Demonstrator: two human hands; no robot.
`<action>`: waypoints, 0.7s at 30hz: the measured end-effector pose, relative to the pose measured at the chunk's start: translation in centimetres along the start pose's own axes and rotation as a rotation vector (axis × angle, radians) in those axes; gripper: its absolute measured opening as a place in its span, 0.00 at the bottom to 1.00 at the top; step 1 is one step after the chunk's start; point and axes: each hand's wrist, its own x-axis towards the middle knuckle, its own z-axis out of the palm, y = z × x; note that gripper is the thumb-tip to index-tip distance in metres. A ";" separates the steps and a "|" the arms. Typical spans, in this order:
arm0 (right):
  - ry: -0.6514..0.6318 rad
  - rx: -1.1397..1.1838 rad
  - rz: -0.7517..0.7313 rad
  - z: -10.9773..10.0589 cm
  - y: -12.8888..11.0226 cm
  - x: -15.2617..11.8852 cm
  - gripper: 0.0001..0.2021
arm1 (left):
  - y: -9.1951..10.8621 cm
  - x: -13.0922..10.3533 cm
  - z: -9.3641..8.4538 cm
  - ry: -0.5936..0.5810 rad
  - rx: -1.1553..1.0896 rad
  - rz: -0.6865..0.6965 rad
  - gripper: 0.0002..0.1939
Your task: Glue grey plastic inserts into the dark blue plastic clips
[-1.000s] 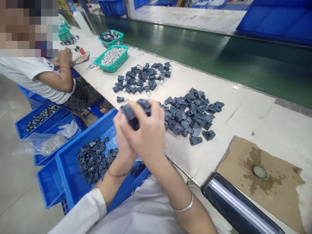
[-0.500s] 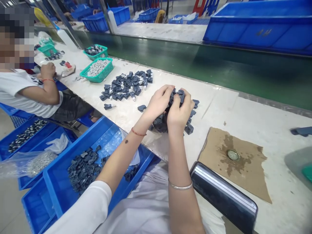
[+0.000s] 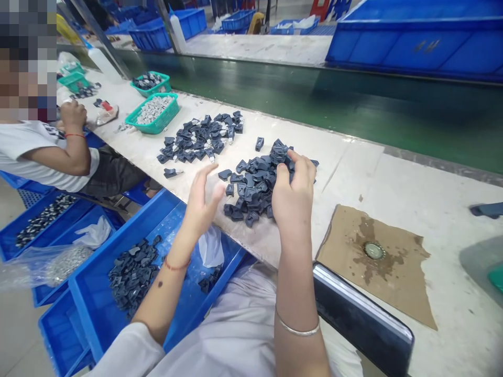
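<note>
— Dark plastic parts (image 3: 255,180) lie in a loose pile on the white bench top (image 3: 393,178), right in front of the person, between the two hands. Do you see them?

— Yes. The right hand (image 3: 293,196) sits at the pile's right edge, fingers curled, with a few of those parts pinched at the fingertips (image 3: 288,159). How many it grips I cannot tell.

— And the left hand (image 3: 200,201)?

— Spread and empty, palm turned toward the pile, hovering just beside its left edge without touching it.

— What lies around?

— A second pile (image 3: 202,136) of similar pieces, some with pale inserts, sits farther along the bench. Beyond it are two green baskets (image 3: 155,111), the nearer one full of light grey bits. Below the bench edge, a blue bin (image 3: 129,262) holds more dark pieces. A brown cardboard sheet (image 3: 377,262) with a small round cap on it lies to the right, and a black cylinder (image 3: 361,317) rests near the person's lap.

— Anyone else?

— A co-worker's hand (image 3: 73,112) rests on the bench at the far left, well apart from the pile.
</note>
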 end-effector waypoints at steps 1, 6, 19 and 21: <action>-0.012 -0.019 0.000 -0.2 -0.2 -0.2 0.20 | -0.5 -1.8 -0.2 -0.076 0.054 -0.036 0.37; -0.072 -0.060 0.006 -1.3 -0.3 -0.9 0.20 | -0.1 -6.2 1.4 -0.364 0.234 -0.113 0.51; -0.923 0.041 -0.319 1.7 -1.3 -9.6 0.18 | -7.0 -6.8 -3.5 0.305 0.013 -0.354 0.31; -1.198 -0.058 -0.292 3.8 0.8 -12.0 0.14 | -9.7 -9.8 -4.4 0.422 0.019 -0.518 0.18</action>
